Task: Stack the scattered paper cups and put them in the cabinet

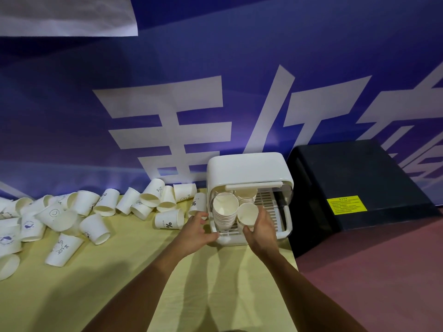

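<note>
Yellow tablecloth (119, 283) | right grip (262, 233) clasps cup stack (248, 213) in cabinet (247, 168) | left grip (196, 228) spread

Behind the grip of the right hand (260, 232) hangs a blue banner (72, 116) with large white characters (167, 130). Beneath the grip lies a pale yellow tablecloth (119, 283). Just right of it, a black box (359, 178) with a yellow label (346, 205) stands on a reddish surface (383, 283).
</note>
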### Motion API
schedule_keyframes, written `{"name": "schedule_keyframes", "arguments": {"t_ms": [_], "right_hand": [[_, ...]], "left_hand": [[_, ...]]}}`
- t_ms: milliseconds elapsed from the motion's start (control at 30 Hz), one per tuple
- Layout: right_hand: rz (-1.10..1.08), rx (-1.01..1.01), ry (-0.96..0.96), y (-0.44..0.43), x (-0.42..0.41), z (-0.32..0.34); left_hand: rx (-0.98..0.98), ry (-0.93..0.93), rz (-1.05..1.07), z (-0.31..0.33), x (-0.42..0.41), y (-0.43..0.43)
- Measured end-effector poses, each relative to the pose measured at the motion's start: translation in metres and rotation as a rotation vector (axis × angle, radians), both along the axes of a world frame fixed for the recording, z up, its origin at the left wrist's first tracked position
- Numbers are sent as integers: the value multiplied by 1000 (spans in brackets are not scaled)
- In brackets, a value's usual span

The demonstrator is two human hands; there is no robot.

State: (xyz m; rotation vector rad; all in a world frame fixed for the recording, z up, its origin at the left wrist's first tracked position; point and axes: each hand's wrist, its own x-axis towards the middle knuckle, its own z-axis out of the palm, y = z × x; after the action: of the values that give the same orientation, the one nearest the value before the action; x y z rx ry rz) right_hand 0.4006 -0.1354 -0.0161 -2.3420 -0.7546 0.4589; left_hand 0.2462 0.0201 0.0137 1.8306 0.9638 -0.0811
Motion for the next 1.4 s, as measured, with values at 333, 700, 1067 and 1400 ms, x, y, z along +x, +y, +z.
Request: {"name": "schedule_keyframes", "arguments": {"t_ms": [333,700,1067,1400], "right_hand": [[38,-7,-130,-7,-11,19],[477,172,-82,31,-119,37],[671,-68,73,127,-308,33],[741,-126,140,197,-454,36]], "left_hand": [[5,-71,33,14,-9,-9],[3,-159,333,24,-108,-22],[16,-136,535,16,-337,49],[-19,-85,717,-3,-504,107]]}}
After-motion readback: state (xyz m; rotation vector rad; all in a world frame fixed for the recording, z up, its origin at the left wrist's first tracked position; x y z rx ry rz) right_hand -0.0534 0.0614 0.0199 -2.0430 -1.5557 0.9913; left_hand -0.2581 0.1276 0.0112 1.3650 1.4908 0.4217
